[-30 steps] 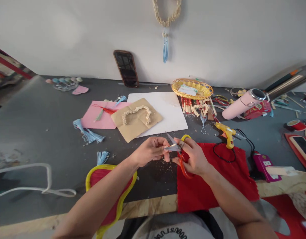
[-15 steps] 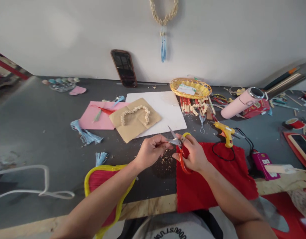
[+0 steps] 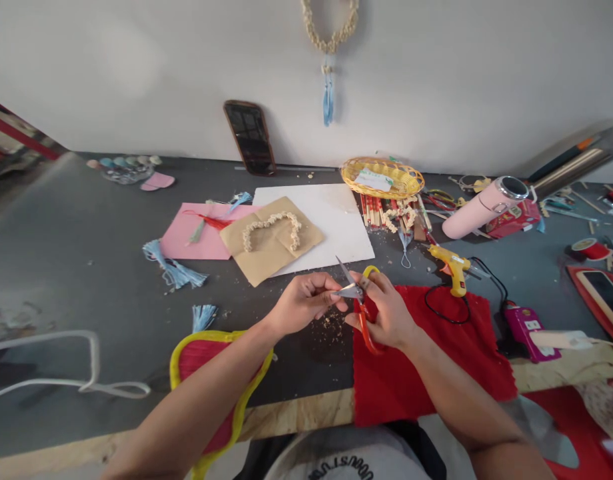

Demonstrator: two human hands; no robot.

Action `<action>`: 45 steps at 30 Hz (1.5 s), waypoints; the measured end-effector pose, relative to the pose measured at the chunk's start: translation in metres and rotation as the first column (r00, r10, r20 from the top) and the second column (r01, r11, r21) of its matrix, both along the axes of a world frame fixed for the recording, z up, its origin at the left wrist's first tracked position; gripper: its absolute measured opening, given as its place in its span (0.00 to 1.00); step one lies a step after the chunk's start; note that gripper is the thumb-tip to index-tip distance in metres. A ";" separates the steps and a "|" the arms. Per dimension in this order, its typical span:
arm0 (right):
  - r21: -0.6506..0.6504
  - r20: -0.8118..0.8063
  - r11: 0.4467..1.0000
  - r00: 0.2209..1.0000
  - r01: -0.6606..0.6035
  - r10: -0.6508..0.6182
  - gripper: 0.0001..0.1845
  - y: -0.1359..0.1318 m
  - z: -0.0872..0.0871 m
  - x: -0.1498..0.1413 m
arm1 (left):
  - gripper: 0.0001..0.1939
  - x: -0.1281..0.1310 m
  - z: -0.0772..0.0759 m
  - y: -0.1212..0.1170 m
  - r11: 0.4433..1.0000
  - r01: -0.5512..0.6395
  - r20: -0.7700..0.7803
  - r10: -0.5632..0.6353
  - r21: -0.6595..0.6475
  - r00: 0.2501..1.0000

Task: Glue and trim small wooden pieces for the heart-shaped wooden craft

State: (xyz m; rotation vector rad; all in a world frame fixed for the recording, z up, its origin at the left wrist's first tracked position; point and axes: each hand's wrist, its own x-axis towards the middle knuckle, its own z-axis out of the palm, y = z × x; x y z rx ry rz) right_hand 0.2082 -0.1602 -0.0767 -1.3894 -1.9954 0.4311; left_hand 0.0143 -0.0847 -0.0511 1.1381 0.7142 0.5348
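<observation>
My right hand (image 3: pixel 385 308) grips a pair of scissors (image 3: pixel 365 321) with red and yellow handles, their blades spread and pointing up and left. Beside the lower blade, my left hand (image 3: pixel 309 303) is pinched closed; whatever sits between its fingertips is too small to name. Under both hands, pale crumbs (image 3: pixel 331 327) lie scattered on the dark table. Behind them, a curved string of cream-coloured bits (image 3: pixel 271 223) rests on a square of brown paper (image 3: pixel 256 263), which overlaps a white sheet (image 3: pixel 341 220).
Red cloth (image 3: pixel 426 373) lies beneath my right forearm, with a yellow glue gun (image 3: pixel 454 267) at its far edge. A purple power strip (image 3: pixel 529 333), pink flask (image 3: pixel 481 210) and wicker basket (image 3: pixel 381 175) stand right. Blue tassels (image 3: pixel 174 267) lie left. A phone (image 3: pixel 250 138) leans on the wall.
Both hands stay in nearly the same place. The scissors have turned very slightly, their blades still apart beside my left fingertips.
</observation>
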 end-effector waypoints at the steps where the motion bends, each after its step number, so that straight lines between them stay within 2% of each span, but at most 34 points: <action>1: 0.000 0.001 1.000 1.000 0.002 -0.002 0.37 0.000 0.000 0.000 | 0.18 0.000 -0.001 0.000 1.000 -0.003 -0.002 0.003 0.006 1.000; 18: 0.011 0.041 1.000 0.999 0.026 -0.026 0.38 0.002 -0.001 0.002 | 0.16 0.001 -0.006 -0.004 0.999 -0.008 0.054 0.005 0.051 0.999; 25: -0.018 0.092 0.996 0.992 0.084 -0.082 0.39 0.002 0.000 0.002 | 0.15 0.002 -0.007 -0.005 0.978 -0.141 0.028 0.138 0.155 0.990; 31: -0.015 0.075 0.997 0.994 0.078 -0.077 0.38 0.002 0.000 0.001 | 0.15 0.003 -0.008 -0.005 0.989 -0.111 0.007 0.110 0.099 0.994; 45: -0.022 0.063 0.997 0.996 0.070 -0.068 0.38 0.002 -0.001 0.001 | 0.15 0.003 -0.008 -0.005 0.985 -0.077 -0.014 0.080 0.156 0.997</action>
